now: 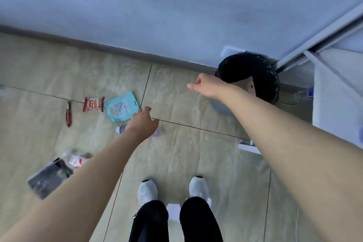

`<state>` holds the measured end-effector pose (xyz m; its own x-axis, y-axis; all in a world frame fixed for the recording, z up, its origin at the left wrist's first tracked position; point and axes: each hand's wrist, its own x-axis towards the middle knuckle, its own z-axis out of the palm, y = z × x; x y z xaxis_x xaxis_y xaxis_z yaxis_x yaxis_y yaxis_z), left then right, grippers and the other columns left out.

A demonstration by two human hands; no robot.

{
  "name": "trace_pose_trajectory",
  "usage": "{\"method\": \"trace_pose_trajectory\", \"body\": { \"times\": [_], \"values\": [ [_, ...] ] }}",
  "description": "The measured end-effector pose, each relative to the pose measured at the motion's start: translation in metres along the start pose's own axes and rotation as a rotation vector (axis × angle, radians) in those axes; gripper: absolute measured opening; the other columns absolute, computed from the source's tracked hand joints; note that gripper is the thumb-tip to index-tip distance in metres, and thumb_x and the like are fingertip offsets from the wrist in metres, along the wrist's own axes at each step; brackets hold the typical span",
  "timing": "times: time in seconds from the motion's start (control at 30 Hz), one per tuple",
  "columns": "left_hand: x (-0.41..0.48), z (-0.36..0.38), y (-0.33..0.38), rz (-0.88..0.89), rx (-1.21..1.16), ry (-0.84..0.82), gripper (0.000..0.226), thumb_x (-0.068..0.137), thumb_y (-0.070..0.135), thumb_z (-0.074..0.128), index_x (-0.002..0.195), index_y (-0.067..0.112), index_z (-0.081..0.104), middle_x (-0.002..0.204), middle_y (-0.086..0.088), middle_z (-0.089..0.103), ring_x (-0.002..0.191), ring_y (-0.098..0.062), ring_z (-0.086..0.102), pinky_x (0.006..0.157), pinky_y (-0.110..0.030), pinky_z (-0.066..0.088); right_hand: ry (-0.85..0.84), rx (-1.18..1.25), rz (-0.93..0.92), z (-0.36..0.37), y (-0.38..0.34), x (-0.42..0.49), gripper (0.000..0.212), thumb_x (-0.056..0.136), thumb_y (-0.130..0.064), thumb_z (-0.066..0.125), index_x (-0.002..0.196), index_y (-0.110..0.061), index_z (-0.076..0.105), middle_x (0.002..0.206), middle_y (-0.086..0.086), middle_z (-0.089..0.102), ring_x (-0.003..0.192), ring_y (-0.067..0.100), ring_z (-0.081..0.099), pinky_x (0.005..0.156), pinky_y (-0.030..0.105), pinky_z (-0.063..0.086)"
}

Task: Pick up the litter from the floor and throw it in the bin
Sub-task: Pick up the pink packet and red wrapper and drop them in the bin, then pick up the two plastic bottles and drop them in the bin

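A: Black-lined bin (261, 76) sits at the far right, against the wall (176, 6) beside a white cabinet (337, 88). Litter is spread over the tiled floor (196, 153), mostly left of centre.

B: List it, quick.

A: Teal packet (119, 108) far left of centre, red snack wrapper (93, 104) just left of it, nearly touching. Thin red item (68, 114) further left, can't tell what it is. Small clear bottle (121, 129) partly hidden under the left hand. Near left: clear crumpled wrapper (75, 160) touching a dark packet (50, 180).

B: Hands?

A: Left hand (142, 122) reaches down over the bottle, fingers curled loosely, seemingly empty; whether it's touching the bottle, can't tell. Right hand (206, 86) hangs near the bin's left edge, fingers curled in, thumb pointing left. Nothing visible in it.

B: Progress?

A: Early, or mid at best. At least six pieces on the floor. Inside of the bin is too dark to see anything. My guess: the bottle goes next.

B: Anything else?

A: White thing (248, 146) on the floor near the right arm, and a bottle (303, 95) on the floor far right by the cabinet. Could count as litter, unsure. White shoes (147, 190) near centre, something white between them.
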<state>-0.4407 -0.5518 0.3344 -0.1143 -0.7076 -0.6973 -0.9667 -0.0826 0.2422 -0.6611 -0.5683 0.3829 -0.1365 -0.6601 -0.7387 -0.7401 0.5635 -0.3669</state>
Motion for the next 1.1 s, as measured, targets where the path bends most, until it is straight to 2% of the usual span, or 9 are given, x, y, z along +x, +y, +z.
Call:
{"method": "trace_pose_trajectory", "body": {
  "times": [0.13, 0.3, 0.4, 0.53, 0.67, 0.8, 0.93, 1.03, 1.1],
  "values": [
    [-0.033, -0.006, -0.099, -0.106, -0.075, 0.065, 0.056, 0.090, 0.027, 0.053, 0.141, 0.008, 0.038, 0.140, -0.019, 0.047, 0.129, -0.036, 0.045, 0.106, -0.043, 0.039, -0.026, -0.080, -0.087, 0.068, -0.072, -0.014, 0.061, 0.096, -0.047, 0.046, 0.140, -0.005, 0.039, 0.143, 0.014, 0.046, 0.128, 0.028, 0.047, 0.080, 0.026, 0.029],
    [-0.077, -0.002, -0.218, -0.253, -0.161, 0.092, 0.061, 0.090, 0.032, 0.054, 0.143, 0.008, 0.036, 0.142, -0.019, 0.046, 0.130, -0.036, 0.045, 0.105, -0.041, 0.038, -0.056, -0.129, -0.171, 0.158, -0.151, -0.042, 0.046, 0.096, -0.041, 0.050, 0.127, -0.008, 0.051, 0.130, 0.012, 0.058, 0.100, 0.023, 0.052, 0.067, 0.025, 0.033],
    [-0.103, 0.010, -0.286, -0.318, -0.225, 0.094, 0.062, 0.088, 0.034, 0.055, 0.142, 0.008, 0.038, 0.140, -0.017, 0.047, 0.128, -0.036, 0.046, 0.102, -0.041, 0.040, -0.087, -0.164, -0.194, 0.220, -0.183, -0.055, 0.033, 0.094, -0.042, 0.052, 0.115, -0.017, 0.055, 0.124, 0.011, 0.061, 0.097, 0.022, 0.053, 0.057, 0.027, 0.032],
    [-0.125, 0.034, -0.370, -0.410, -0.335, 0.072, 0.065, 0.085, 0.038, 0.059, 0.138, 0.006, 0.041, 0.138, -0.016, 0.049, 0.127, -0.034, 0.047, 0.101, -0.042, 0.042, -0.157, -0.181, -0.177, 0.308, -0.215, -0.059, 0.029, 0.092, -0.049, 0.052, 0.094, -0.020, 0.049, 0.103, 0.005, 0.059, 0.097, 0.019, 0.047, 0.063, 0.025, 0.032],
    [-0.128, 0.065, -0.435, -0.538, -0.465, 0.045, 0.061, 0.085, 0.036, 0.060, 0.134, 0.004, 0.044, 0.131, -0.017, 0.053, 0.119, -0.035, 0.052, 0.093, -0.038, 0.043, -0.215, -0.239, -0.159, 0.382, -0.240, -0.053, 0.062, 0.091, -0.053, 0.050, 0.132, -0.007, 0.048, 0.138, 0.016, 0.051, 0.126, 0.029, 0.049, 0.097, 0.034, 0.041],
    [-0.105, 0.116, -0.493, -0.794, -0.767, 0.028, 0.040, 0.087, 0.029, 0.061, 0.105, -0.005, 0.054, 0.093, -0.016, 0.056, 0.082, -0.029, 0.054, 0.079, -0.032, 0.040, -0.283, -0.268, -0.176, 0.456, -0.256, -0.027, 0.057, 0.091, -0.049, 0.053, 0.130, -0.007, 0.049, 0.134, 0.015, 0.055, 0.121, 0.028, 0.053, 0.081, 0.028, 0.036],
    [-0.068, 0.186, -0.549, -1.028, -0.913, 0.145, 0.070, 0.082, 0.035, 0.065, 0.135, 0.001, 0.036, 0.138, -0.021, 0.042, 0.124, -0.035, 0.047, 0.099, -0.036, 0.040, -0.317, -0.318, -0.213, 0.535, -0.255, 0.025, 0.054, 0.090, -0.045, 0.056, 0.131, -0.010, 0.049, 0.134, 0.012, 0.056, 0.121, 0.029, 0.053, 0.079, 0.025, 0.035],
    [-0.044, 0.240, -0.591, -1.256, -1.208, 0.191, 0.096, 0.066, 0.049, 0.071, 0.141, 0.007, 0.028, 0.143, -0.019, 0.040, 0.129, -0.036, 0.046, 0.102, -0.047, 0.044, -0.236, -0.353, -0.192, 0.593, -0.246, 0.066, 0.077, 0.083, -0.056, 0.060, 0.140, -0.010, 0.038, 0.142, 0.012, 0.047, 0.131, 0.031, 0.044, 0.097, 0.034, 0.039],
    [-0.030, 0.275, -0.615, -1.235, -1.436, 0.160, 0.097, 0.069, 0.053, 0.068, 0.146, 0.010, 0.027, 0.145, -0.017, 0.042, 0.128, -0.039, 0.049, 0.094, -0.050, 0.049, -0.141, -0.399, -0.176, 0.627, -0.242, 0.091, 0.086, 0.080, -0.059, 0.061, 0.143, -0.008, 0.030, 0.144, 0.014, 0.040, 0.134, 0.032, 0.037, 0.104, 0.037, 0.036]
  ]
}}
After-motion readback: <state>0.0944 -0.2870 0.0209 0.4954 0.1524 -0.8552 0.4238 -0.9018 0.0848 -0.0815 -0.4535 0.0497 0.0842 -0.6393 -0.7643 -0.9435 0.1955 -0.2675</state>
